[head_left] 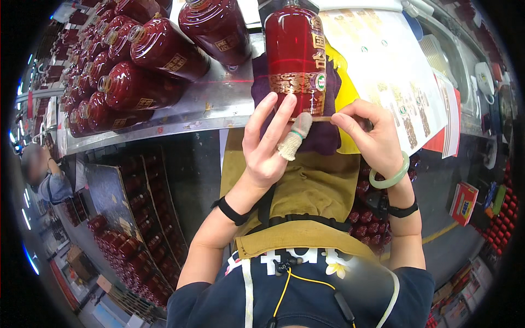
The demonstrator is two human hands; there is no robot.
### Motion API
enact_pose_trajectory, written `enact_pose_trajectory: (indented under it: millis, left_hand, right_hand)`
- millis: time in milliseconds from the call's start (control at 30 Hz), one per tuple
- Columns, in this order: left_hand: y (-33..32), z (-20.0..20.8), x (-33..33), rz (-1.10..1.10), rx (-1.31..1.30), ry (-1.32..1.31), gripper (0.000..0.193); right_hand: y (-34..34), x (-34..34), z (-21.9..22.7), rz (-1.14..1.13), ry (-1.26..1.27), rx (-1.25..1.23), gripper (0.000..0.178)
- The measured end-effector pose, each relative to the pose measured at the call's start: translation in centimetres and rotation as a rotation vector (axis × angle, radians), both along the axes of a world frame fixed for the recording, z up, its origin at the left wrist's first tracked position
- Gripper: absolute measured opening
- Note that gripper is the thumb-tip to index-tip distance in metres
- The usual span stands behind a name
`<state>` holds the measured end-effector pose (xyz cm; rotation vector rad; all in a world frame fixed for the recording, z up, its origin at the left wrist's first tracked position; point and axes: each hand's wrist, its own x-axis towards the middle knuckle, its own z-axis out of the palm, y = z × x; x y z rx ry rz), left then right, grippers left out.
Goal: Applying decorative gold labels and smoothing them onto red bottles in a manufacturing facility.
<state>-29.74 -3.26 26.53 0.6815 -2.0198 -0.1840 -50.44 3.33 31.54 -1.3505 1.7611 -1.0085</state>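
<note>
In front of me a dark red glass bottle [281, 46] with gold decoration lies with its base toward me and its neck away. Purple cloth [321, 143] is bunched beneath it, beside a yellow cloth [346, 136]. My left hand [268, 143] grips the base end: two fingers reach along the glass, and a covered fingertip [302, 124] presses at the bottom edge. Thumb and forefinger of my right hand [374, 134] are pinched together at the right end of a thin brownish strip [322, 118] along that edge. The strip's exact kind is unclear.
Several red bottles [164, 49] stand crowded on the metal table [202, 109] at left. Sheets with gold and green prints [383, 60] cover its right side. Racks of bottles [128, 251] stand below left. Another person [49, 175] is at far left.
</note>
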Motion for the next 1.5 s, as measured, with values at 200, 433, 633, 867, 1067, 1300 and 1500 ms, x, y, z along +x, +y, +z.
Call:
enact_pose_trajectory:
  millis: [200, 433, 633, 867, 1067, 1300, 1500]
  left_hand:
    - [-1.1, -0.3, -0.3, -0.017, 0.004, 0.147, 0.034]
    - [-0.8, -0.8, 0.7, -0.013, 0.075, 0.117, 0.036]
    - [-0.6, -0.9, 0.6, -0.009, 0.017, 0.110, 0.034]
    - [-0.1, 0.3, 0.0, 0.003, -0.002, -0.015, 0.034]
    - [-0.9, -0.9, 0.2, -0.005, 0.104, 0.218, 0.034]
    - [-0.9, -1.0, 0.4, 0.001, -0.009, 0.100, 0.020]
    - [0.0, -0.5, 0.1, 0.022, -0.057, -0.030, 0.024]
  right_hand:
    - [-0.3, 0.7, 1.0, 0.022, 0.003, -0.007, 0.017]
    - [-0.1, 1.0, 1.1, 0.021, -0.003, -0.081, 0.015]
    - [-0.2, 0.8, 1.1, 0.009, 0.027, -0.071, 0.015]
    - [-0.4, 0.7, 0.4, -0.003, 0.016, -0.082, 0.013]
    - [-0.7, 1.1, 1.4, 0.035, 0.058, -0.034, 0.013]
    - [-0.5, 1.1, 0.8, 0.002, 0.017, -0.064, 0.016]
    - [-0.5, 1.0, 0.4, -0.019, 0.006, -0.051, 0.015]
